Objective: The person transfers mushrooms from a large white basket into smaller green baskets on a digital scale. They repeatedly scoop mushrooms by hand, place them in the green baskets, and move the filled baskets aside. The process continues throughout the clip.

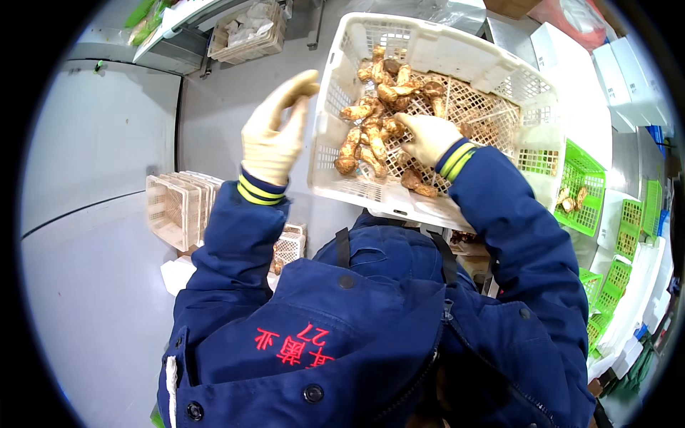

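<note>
In front of me a white plastic crate [428, 32] with latticed walls holds brown, thick-stemmed mushrooms [373, 136] that look like matsutake. Most of them lie in a loose heap on its left half. My right hand [431, 138], in a cream glove, reaches inside, with its fingertips at a mushroom [393, 127] on the heap's right edge; whether it grips this one is unclear. Below that hand a separate mushroom [418, 183] lies near the crate's close wall. Just outside the left wall my gloved left hand [278, 128] is raised, empty, its thumb and fingers apart.
Green plastic baskets [583, 187] stand on the right, the nearest holding a few mushrooms. White boxes [572, 75] are beyond the crate's right side. Nested white crates [179, 208] stand at left, and another crate [249, 32] with white material sits at the upper left.
</note>
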A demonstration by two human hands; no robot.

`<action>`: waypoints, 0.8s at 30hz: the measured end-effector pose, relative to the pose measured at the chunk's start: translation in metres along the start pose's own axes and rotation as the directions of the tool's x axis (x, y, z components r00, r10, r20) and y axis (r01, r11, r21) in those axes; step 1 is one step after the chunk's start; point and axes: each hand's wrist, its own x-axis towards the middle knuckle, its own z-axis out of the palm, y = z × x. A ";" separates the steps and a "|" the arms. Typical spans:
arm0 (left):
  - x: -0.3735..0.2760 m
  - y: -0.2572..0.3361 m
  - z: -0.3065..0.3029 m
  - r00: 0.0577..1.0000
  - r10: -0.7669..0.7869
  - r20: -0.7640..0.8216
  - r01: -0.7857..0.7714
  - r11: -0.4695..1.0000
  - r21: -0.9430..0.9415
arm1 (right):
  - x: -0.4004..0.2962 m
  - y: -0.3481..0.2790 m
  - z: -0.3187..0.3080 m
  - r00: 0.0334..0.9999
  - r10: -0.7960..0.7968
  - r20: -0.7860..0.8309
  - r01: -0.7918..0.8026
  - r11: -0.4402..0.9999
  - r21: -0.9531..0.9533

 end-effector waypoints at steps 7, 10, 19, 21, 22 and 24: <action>0.049 -0.025 0.096 0.668 -0.345 0.659 -0.527 0.406 0.747 | 0.053 0.006 0.043 0.995 0.002 -0.095 -0.014 0.992 -0.126; 0.047 -0.074 0.119 0.581 -0.503 0.640 -0.484 0.418 0.769 | 0.036 0.013 0.041 0.954 -0.058 -0.294 0.010 0.986 -0.164; 0.073 -0.070 0.087 0.662 -0.094 0.744 -0.566 0.588 0.578 | -0.061 0.086 -0.008 0.883 0.177 -0.435 -0.090 0.973 0.212; 0.089 -0.055 0.084 0.680 -0.178 0.712 -0.435 0.683 0.586 | -0.083 0.096 -0.014 0.898 0.296 -0.324 -0.268 0.955 0.129; 0.097 -0.041 0.080 0.708 -0.237 0.666 -0.294 0.758 0.582 | -0.091 0.103 -0.011 0.899 0.307 -0.311 -0.293 0.952 0.091; 0.111 -0.063 0.070 0.741 -0.252 0.623 0.011 0.931 0.365 | -0.103 0.113 0.000 0.904 0.312 -0.291 -0.319 0.947 0.024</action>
